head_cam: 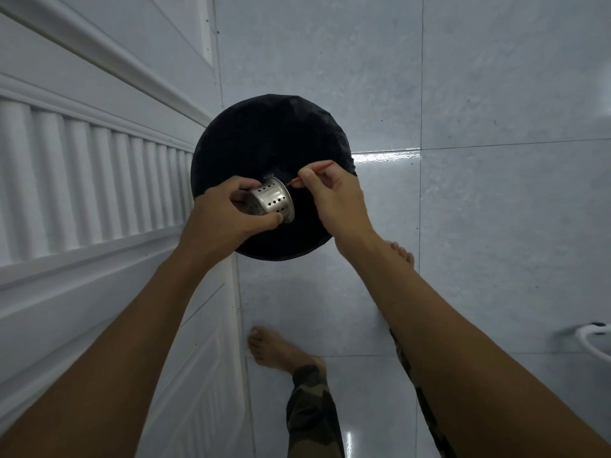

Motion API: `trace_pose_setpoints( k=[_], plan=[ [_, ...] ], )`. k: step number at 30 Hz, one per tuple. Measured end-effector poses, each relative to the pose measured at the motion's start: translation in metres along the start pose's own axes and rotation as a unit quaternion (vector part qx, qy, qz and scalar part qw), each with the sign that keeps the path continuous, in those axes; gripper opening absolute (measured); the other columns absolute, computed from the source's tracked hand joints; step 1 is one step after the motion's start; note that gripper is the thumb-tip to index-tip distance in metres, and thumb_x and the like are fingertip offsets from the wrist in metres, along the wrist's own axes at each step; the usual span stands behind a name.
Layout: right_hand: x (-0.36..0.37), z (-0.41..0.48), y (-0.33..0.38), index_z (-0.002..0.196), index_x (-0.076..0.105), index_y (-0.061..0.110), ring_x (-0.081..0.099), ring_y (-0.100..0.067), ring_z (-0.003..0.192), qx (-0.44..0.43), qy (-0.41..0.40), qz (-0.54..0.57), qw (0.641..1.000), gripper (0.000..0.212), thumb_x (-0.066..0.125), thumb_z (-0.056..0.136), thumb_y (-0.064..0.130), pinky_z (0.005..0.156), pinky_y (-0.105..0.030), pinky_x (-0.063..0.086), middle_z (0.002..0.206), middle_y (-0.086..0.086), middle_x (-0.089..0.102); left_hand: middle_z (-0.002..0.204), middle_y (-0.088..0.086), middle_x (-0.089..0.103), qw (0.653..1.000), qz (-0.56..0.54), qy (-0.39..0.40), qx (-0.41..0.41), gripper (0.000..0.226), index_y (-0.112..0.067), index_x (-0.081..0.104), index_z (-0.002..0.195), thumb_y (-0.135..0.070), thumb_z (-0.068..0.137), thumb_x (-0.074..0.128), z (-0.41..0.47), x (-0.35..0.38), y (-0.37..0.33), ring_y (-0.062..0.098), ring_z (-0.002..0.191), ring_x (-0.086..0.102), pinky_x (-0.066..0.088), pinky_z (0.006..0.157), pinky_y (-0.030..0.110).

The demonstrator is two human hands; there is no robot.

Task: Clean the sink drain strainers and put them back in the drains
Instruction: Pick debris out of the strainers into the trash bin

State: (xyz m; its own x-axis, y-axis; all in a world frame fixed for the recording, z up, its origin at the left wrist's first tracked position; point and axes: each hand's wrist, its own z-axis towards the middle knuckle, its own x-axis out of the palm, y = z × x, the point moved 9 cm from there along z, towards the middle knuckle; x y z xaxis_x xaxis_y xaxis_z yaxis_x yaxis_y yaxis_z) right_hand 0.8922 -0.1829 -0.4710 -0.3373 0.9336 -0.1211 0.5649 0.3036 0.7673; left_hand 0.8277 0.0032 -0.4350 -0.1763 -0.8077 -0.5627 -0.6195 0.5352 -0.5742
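Head view: perforated steel strainer (272, 203) tilted above round black bin (264, 137).

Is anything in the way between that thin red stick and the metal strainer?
Nothing visible. The right hand points the red stick at the strainer, held by the left hand over the black bin.
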Motion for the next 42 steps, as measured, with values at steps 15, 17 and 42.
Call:
trace_pose_setpoints(
  k=[15,17,42],
  plan=[
    [-0.003,-0.008,0.000,0.102,0.070,0.027,0.071,0.009,0.081,0.010,0.035,0.026,0.999,0.009,0.062,0.104,0.030,0.067,-0.012,0.048,0.090,0.014,0.080,0.116,-0.008,0.073,1.000,0.009,0.001,0.017,0.064,-0.028,0.065,0.130,-0.038,0.072,0.091,0.005,-0.013,-0.006,0.008,0.104,0.070,0.057,0.089,0.026],
    [-0.010,-0.012,-0.008,0.102,0.069,0.027,0.071,0.006,0.088,0.015,0.043,-0.009,0.999,0.009,0.061,0.104,0.030,0.075,-0.018,0.050,0.089,0.013,0.080,0.116,-0.009,0.073,1.000,0.004,-0.008,0.014,0.064,-0.030,0.065,0.130,-0.039,0.072,0.092,0.005,-0.019,-0.003,0.005,0.102,0.071,0.055,0.088,0.024],
    [-0.026,-0.002,-0.009,0.105,0.070,0.019,0.067,0.004,0.087,-0.045,-0.122,-0.076,0.989,0.013,0.060,0.106,0.027,0.076,-0.006,0.049,0.092,0.012,0.076,0.110,-0.009,0.067,0.999,0.013,-0.020,-0.041,0.063,-0.025,0.063,0.132,-0.040,0.076,0.088,0.009,0.003,0.011,0.000,0.091,0.064,0.044,0.070,0.015]
  ],
)
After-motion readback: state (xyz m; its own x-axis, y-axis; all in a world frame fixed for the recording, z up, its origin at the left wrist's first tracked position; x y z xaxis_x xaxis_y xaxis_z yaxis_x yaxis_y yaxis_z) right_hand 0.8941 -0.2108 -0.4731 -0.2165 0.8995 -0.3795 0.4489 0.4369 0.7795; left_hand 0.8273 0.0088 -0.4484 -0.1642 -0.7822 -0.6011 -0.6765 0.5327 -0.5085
